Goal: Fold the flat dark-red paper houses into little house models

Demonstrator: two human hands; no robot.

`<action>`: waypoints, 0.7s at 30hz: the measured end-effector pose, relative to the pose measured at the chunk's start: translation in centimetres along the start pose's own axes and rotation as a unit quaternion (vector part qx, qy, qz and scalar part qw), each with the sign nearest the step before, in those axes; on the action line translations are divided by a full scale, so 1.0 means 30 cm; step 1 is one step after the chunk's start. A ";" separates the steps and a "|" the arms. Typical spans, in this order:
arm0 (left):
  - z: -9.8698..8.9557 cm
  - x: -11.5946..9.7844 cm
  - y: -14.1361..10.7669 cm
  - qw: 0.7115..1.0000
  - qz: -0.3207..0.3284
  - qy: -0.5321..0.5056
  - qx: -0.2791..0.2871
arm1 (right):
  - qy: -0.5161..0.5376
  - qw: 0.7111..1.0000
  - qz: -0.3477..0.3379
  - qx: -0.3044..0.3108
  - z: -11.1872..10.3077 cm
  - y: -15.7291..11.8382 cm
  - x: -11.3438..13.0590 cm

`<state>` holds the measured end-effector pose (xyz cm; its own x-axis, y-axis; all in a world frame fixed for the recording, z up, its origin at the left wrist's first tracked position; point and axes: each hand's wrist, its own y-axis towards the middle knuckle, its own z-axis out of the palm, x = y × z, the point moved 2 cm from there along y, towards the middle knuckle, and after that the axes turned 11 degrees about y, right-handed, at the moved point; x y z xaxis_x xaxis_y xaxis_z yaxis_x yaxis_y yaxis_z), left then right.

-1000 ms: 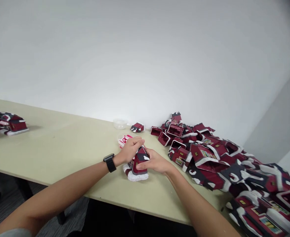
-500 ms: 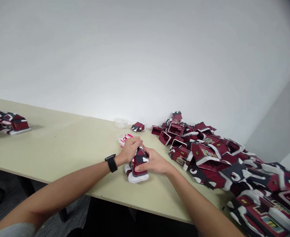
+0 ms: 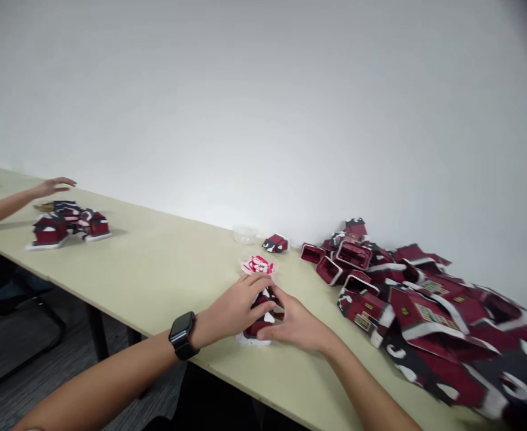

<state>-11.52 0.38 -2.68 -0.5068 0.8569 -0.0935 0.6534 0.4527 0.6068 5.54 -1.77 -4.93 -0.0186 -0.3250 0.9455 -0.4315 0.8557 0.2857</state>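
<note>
A small dark red model house with a black, white-patched roof and a white base is on the table in front of me. My left hand curves over its roof from the left, fingers bent round the top. From the right, my right hand wraps it between thumb and fingers. Much of the house is hidden behind both hands. Just beyond it is a clear bowl of red and white pieces.
A big heap of similar red houses covers the table's right side. One house lies near the wall beside a clear empty bowl. At left, several houses are grouped under a co-worker's hand. The table meets a white wall.
The view has swung left, bringing a co-worker's hand in. My left hand has spread further over the house's roof, and more of the bowl of red and white pieces shows.
</note>
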 end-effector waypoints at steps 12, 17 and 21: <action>-0.414 0.895 -0.249 0.846 -0.428 0.300 -0.107 | -0.074 0.996 0.028 -0.042 -0.053 0.006 -0.035; -0.468 1.063 -0.313 0.799 -0.529 0.280 -0.057 | -0.069 0.996 0.032 -0.044 -0.041 0.011 -0.037; -0.431 1.066 -0.336 0.798 -0.530 0.286 0.005 | -0.052 0.997 0.036 -0.049 -0.055 0.012 -0.047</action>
<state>-41.58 20.03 -1.57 -0.9497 -0.2615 -0.1723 -0.3109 0.8528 0.4196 6.90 -0.34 -5.91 -0.1411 -0.2967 0.9445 -0.3351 0.9120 0.2364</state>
